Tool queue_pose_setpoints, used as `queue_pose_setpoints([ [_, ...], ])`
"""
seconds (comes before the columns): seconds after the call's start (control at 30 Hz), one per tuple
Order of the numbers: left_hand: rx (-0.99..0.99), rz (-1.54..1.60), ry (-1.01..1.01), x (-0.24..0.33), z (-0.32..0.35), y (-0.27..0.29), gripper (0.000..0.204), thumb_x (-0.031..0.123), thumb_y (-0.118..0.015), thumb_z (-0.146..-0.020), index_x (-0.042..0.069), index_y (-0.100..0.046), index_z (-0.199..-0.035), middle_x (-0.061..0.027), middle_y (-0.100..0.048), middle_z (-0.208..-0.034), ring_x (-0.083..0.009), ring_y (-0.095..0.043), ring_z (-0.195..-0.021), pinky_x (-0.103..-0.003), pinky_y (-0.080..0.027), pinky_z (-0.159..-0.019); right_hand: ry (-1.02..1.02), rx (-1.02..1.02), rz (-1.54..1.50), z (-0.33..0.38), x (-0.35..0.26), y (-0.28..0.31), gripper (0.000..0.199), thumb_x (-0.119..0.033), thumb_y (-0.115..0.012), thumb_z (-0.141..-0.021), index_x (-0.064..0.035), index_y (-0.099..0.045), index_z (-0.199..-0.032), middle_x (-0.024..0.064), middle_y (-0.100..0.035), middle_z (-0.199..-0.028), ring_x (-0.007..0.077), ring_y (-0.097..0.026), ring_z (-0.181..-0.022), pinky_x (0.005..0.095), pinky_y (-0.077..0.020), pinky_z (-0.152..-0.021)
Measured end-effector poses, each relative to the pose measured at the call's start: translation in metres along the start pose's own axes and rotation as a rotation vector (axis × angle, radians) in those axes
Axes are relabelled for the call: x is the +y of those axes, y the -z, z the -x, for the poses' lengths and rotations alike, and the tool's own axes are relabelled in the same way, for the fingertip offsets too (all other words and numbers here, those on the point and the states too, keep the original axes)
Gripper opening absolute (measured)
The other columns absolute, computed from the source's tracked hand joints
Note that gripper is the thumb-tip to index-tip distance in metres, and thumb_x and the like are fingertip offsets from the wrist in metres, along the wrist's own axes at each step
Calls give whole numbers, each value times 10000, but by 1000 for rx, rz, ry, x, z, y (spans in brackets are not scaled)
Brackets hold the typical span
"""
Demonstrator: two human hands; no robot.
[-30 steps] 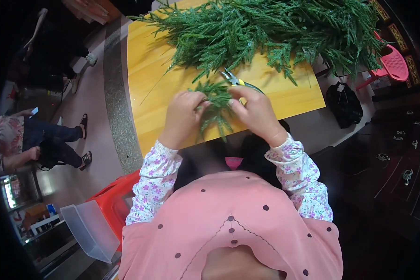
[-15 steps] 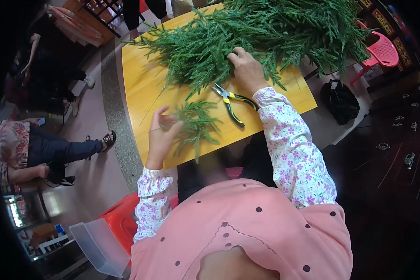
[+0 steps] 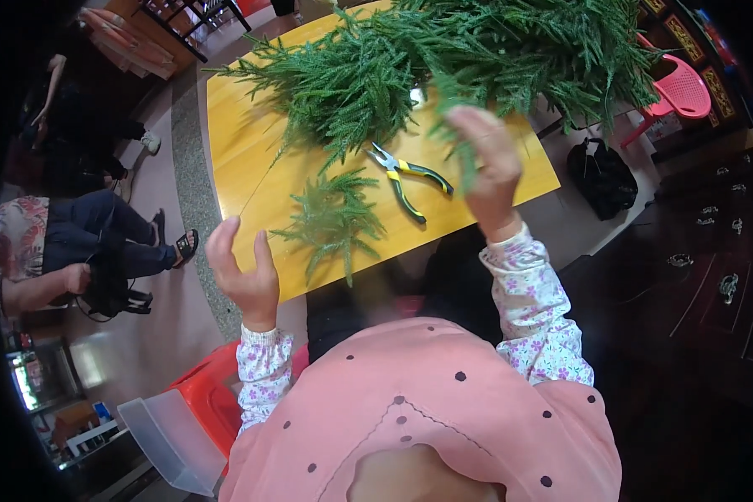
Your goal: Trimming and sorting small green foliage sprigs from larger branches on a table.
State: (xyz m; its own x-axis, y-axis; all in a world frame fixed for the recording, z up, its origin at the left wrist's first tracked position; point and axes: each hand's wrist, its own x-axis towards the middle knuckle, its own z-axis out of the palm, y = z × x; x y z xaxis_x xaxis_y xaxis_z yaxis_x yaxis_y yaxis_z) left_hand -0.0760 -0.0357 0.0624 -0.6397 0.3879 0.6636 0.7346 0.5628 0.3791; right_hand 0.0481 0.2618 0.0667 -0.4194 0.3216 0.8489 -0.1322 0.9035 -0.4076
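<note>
Nearest to the eye, a pink garment with dark dots (image 3: 494, 418) fills the lower middle, and white sleeves with purple flowers (image 3: 540, 301) reach forward on either side of it. Just beyond, the left hand (image 3: 244, 272) is raised at the near left edge of the yellow wooden counter (image 3: 243, 117), thumb well apart from the fingers and nothing in its grasp. To its right, close to the counter's front edge, lies a small cluster of conifer sprigs (image 3: 339, 219): a loose, ragged rosette in mid-green, its slender, feathery twigs splaying out on several sides, with one drooping tip reaching the edge. Its outline is slightly soft. Just past it rest combination pliers (image 3: 399, 171) with black and yellow handles spread apart, their metal nose pointing away. Right of the pliers, the right hand (image 3: 491, 167) hangs above the counter, blurred, its fingers bent and closed about a single green sprig (image 3: 466, 159). Farther back, a thick heap of conifer branches (image 3: 477, 58), darker and denser, covers the far part. Off to the right are a black bag (image 3: 602, 180) and a pink plastic chair (image 3: 686, 90).
</note>
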Motion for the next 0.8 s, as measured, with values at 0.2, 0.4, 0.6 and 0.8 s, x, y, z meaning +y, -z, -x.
queue_pose_setpoints([
  [0.2,-212,540,145,50,16,-7,400,111,-682,-825,-15,-527,-1171,-122,-585,-1057,-239,-591,-936,-369,-481,-818,334,-173,-33,22,-92,-6,364,-17,-630,-695,-60,-665,-1054,89,-645,-972,173,-609,-733,299,-467,-596],
  [0.4,-281,1208,397,52,36,-40,331,211,-585,-911,7,-502,-1159,-115,-576,-1024,-207,-596,-847,-352,-472,-806,442,-340,-223,29,-133,-20,335,-104,-665,-695,-57,-660,-1027,47,-634,-933,146,-547,-643,288,-435,-537],
  [0.6,-241,1318,594,55,17,-13,240,204,-564,-923,56,-472,-1088,-125,-551,-1051,-213,-589,-819,-351,-467,-790,109,-286,-385,44,-101,-1,290,-175,-596,-843,-46,-610,-1102,88,-611,-993,155,-560,-677,269,-452,-546],
  [0.8,-254,1422,463,50,12,1,176,193,-552,-929,86,-450,-1026,-80,-496,-1057,-228,-583,-807,-376,-494,-692,-1168,-381,-1298,42,-81,-21,276,-194,-476,-972,-22,-519,-1184,152,-576,-1133,192,-629,-763,296,-534,-636],
])
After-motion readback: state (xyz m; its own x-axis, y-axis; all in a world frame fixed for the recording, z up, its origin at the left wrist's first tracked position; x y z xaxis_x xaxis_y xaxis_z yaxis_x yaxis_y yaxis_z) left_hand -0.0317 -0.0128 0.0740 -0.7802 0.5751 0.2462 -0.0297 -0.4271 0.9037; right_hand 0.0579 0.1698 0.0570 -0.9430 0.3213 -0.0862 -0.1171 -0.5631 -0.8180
